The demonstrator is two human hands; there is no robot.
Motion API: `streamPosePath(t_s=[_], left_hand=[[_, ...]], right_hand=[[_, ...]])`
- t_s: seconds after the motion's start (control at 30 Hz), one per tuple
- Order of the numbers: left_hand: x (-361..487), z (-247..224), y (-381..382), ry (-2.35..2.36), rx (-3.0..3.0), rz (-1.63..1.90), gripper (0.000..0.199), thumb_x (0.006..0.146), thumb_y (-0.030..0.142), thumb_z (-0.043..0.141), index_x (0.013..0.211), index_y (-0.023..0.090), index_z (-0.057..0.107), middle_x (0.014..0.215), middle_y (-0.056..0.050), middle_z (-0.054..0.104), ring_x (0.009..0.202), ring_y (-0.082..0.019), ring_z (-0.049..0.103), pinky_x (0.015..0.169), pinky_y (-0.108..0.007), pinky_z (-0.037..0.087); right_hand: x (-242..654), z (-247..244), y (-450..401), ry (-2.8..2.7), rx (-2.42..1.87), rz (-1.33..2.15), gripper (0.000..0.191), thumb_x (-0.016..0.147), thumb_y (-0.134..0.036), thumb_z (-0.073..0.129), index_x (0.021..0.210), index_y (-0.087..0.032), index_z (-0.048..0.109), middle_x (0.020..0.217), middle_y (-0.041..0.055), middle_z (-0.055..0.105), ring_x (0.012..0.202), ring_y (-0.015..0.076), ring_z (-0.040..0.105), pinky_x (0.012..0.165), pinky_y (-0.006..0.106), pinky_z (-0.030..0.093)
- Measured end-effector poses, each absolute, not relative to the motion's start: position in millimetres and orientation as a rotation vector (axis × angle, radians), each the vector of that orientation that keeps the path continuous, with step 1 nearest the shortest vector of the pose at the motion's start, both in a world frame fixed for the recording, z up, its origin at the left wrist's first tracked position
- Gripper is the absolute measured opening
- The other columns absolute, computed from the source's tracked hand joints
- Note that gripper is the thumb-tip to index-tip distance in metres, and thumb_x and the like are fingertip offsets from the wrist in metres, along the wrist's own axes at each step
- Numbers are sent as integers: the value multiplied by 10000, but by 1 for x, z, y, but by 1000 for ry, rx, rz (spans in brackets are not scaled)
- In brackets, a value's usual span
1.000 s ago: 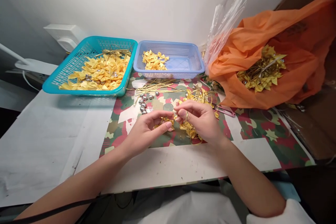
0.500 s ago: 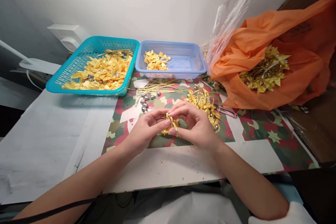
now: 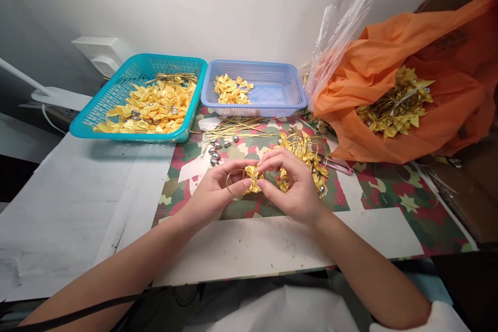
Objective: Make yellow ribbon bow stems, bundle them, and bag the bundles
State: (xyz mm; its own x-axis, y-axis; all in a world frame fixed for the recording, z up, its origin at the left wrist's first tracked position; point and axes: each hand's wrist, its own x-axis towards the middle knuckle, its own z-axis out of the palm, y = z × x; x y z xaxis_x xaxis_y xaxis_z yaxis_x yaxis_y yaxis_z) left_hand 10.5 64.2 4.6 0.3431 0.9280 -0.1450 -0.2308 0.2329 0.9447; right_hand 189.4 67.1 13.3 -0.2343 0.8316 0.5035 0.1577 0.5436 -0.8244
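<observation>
Between my two hands is a yellow ribbon bow (image 3: 253, 178) on a loop of gold wire (image 3: 229, 180). My left hand (image 3: 213, 187) pinches the bow's left side, and the wire loop curves out over its fingers. On the other side, the thumb and fingers of my right hand (image 3: 293, 182) are closed on the bow's right edge. Just beyond my right hand lies a pile of yellow bows with wires and silver bells (image 3: 305, 153). Several loose silver bells (image 3: 213, 153) and a bundle of straight gold wires (image 3: 241, 128) lie past my left hand.
A teal basket (image 3: 83, 119) of yellow bows stands at the back left, beside a blue basket (image 3: 284, 109) with fewer bows. At the right, an orange bag (image 3: 373, 46) holds finished-looking bow bunches. A pink tool (image 3: 342, 167) lies near it. A white power adapter (image 3: 103, 52) is on the wall.
The bow has turned to face me between my fingers. The gold wire loop, earlier at its right under my right fingers, now sticks out to the left.
</observation>
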Motion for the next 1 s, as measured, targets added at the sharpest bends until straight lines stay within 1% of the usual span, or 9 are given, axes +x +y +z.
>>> streamPosePath(t_s=[0.17, 0.27, 0.37, 0.57, 0.63, 0.7, 0.8, 0.93, 1.0], left_hand=[[12, 9, 64, 903, 1040, 964, 248, 751, 277, 791, 988, 219, 749, 820, -22, 695, 696, -134, 597, 613, -232, 505], [12, 12, 63, 945, 1062, 977, 278, 732, 296, 803, 987, 203, 742, 784, -24, 688, 669, -135, 588, 595, -238, 500], [12, 14, 62, 982, 1075, 972, 296, 718, 323, 812, 982, 210, 740, 846, -41, 714, 727, -160, 625, 610, -245, 509], [9, 11, 64, 1060, 1155, 966, 321, 761, 394, 768, 1033, 231, 716, 916, -61, 727, 801, -187, 645, 622, -258, 517], [9, 10, 64, 1071, 1171, 971, 331, 770, 398, 760, 1043, 220, 701, 901, -58, 716, 794, -179, 641, 605, -247, 507], [9, 10, 63, 1064, 1178, 987, 344, 769, 384, 764, 1056, 220, 668, 882, -46, 710, 798, -172, 647, 597, -232, 498], [11, 10, 60, 1018, 1168, 1042, 362, 781, 360, 760, 1070, 249, 571, 828, -11, 706, 788, -165, 668, 600, -225, 500], [13, 8, 60, 910, 1244, 1127, 259, 809, 327, 735, 931, 260, 517, 803, 13, 683, 759, -144, 663, 570, -207, 490], [14, 8, 61, 886, 1294, 1161, 213, 806, 317, 735, 847, 244, 539, 743, 27, 637, 668, -111, 616, 530, -187, 461]], right_hand=[[188, 15, 64, -1845, -849, 683, 170, 744, -130, 626, 874, -238, 608, 935, 36, 637, 908, 198, 619, 865, 396, 494], [187, 18, 65, -1838, -880, 639, 152, 748, -140, 589, 859, -244, 598, 897, 32, 636, 892, 207, 620, 853, 409, 501], [195, 27, 69, -1767, -965, 508, 101, 784, -153, 559, 822, -239, 597, 861, 34, 634, 878, 209, 619, 821, 394, 505], [267, 28, 59, -1833, -1513, 301, 91, 849, -187, 558, 795, -203, 630, 792, 32, 646, 723, 178, 597, 669, 314, 474], [293, 15, 51, -1940, -1726, 165, 99, 859, -214, 564, 869, -179, 655, 866, 69, 681, 824, 223, 614, 738, 351, 477], [310, 1, 46, -1995, -1891, -65, 220, 875, -249, 565, 1046, -150, 660, 1014, 120, 683, 965, 285, 588, 816, 406, 465], [315, -15, 46, -2065, -2039, -246, 311, 912, -285, 524, 1168, -142, 628, 1060, 144, 670, 986, 312, 559, 794, 425, 453], [314, -22, 46, -2112, -2148, -339, 285, 950, -275, 431, 1071, -134, 647, 955, 154, 643, 883, 304, 552, 722, 417, 445], [320, -25, 42, -2100, -2161, -329, 286, 954, -270, 400, 1032, -129, 636, 936, 163, 623, 859, 304, 547, 714, 422, 447]])
